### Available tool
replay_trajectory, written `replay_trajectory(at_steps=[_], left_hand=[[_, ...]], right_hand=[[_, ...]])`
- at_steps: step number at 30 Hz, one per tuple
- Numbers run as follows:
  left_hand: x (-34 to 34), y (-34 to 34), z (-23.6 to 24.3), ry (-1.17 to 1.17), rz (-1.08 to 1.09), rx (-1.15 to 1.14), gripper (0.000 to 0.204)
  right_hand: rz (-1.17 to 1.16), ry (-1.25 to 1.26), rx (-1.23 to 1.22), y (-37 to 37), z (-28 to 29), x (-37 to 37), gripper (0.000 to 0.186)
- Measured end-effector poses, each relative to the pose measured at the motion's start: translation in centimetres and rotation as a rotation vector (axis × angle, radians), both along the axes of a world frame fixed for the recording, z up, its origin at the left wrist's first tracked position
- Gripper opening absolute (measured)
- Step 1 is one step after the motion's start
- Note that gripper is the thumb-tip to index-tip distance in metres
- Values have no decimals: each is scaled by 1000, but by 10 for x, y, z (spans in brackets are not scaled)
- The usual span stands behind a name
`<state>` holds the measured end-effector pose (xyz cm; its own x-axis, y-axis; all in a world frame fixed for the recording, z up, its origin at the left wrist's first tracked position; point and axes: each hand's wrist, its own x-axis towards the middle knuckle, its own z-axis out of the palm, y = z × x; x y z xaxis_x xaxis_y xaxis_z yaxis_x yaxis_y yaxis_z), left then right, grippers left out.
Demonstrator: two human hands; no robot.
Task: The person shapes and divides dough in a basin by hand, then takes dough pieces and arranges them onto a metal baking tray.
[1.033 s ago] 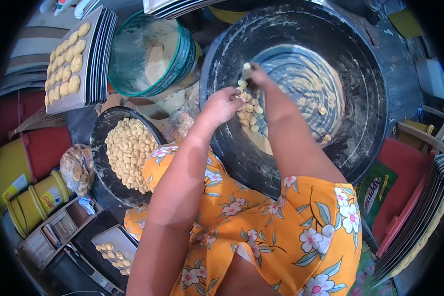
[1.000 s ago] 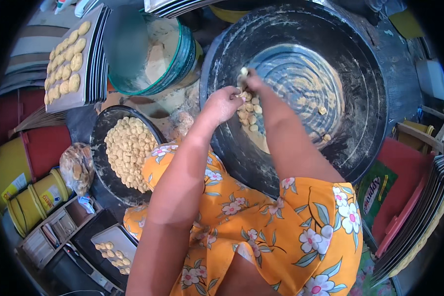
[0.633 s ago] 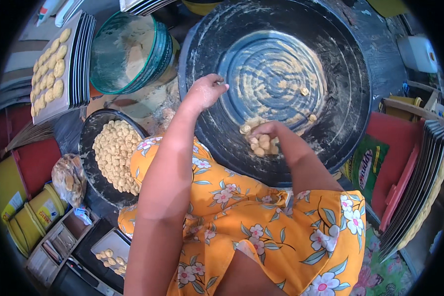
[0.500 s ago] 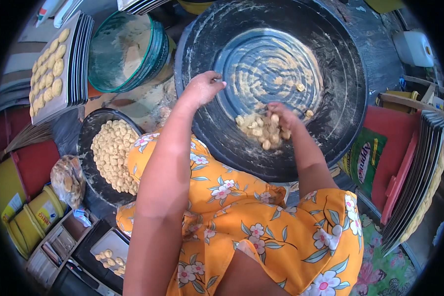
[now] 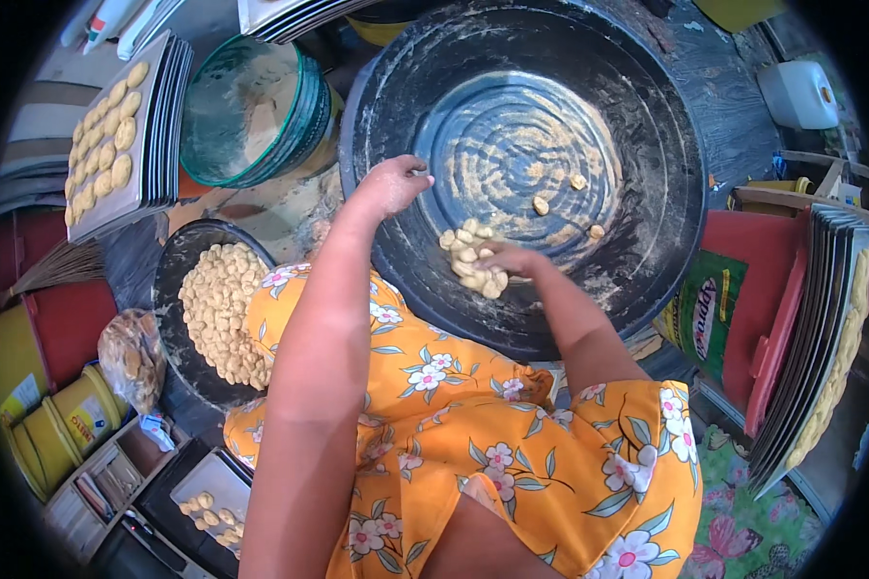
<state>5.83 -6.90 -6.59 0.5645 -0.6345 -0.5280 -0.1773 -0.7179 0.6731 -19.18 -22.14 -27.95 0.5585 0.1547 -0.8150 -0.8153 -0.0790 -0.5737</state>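
"Basin (image 5: 647,125) first, taking twelve o'clock as away from the wearer: what worried you?"

"Its breadth. The black wall sloped up all round, smeared with pale powder, and the floor was moulded in smooth rings. A brisk sweep might have sent things rolling across it."

"And the smaller bowl (image 5: 170,299), off at eight o'clock?"

"Round and dark too, with a dough pile (image 5: 220,304) heaped inside. The flowered orange cloth (image 5: 492,405) came close by, so a shifting knee could have knocked pieces out."

"The teal tub (image 5: 208,125), nearer ten?"

"Smooth-sided, with powder inside. Both hands were well apart from it, so I judged the risk small."

"Where were they?"

"Left hand (image 5: 393,186) at nine, above the basin's wall, fingers loosely curled, a gap before the thumb, nothing visible in its grip. Right hand (image 5: 512,259) was low, near seven, at the clustered dough pieces (image 5: 468,256). Whether its grip had closed on any, I couldn't tell."

"Could those have spoiled?"

"They looked soft, rounded and dusted. Hard pressing might have flattened them; thin dusting might have let them stick together."

"And the smallest?"

"Three loose lumps (image 5: 541,205), yellowish and uneven, lay between the centre and four o'clock. A hasty gathering could have missed them."
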Motion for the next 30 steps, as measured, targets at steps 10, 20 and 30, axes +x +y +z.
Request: replay_trajectory(at_steps=[10, 20, 30], left_hand=[[5, 0, 2, 35, -43, 17, 46], [9, 5, -13, 114, -20, 41, 46], [4, -14, -12, 93, -72, -14, 48]], right_hand=[[-987, 0, -736, -176, -21, 7, 62], [502, -231, -925, -14, -14, 14, 55], [-227, 158, -1352, -174, -40, -66, 61]])
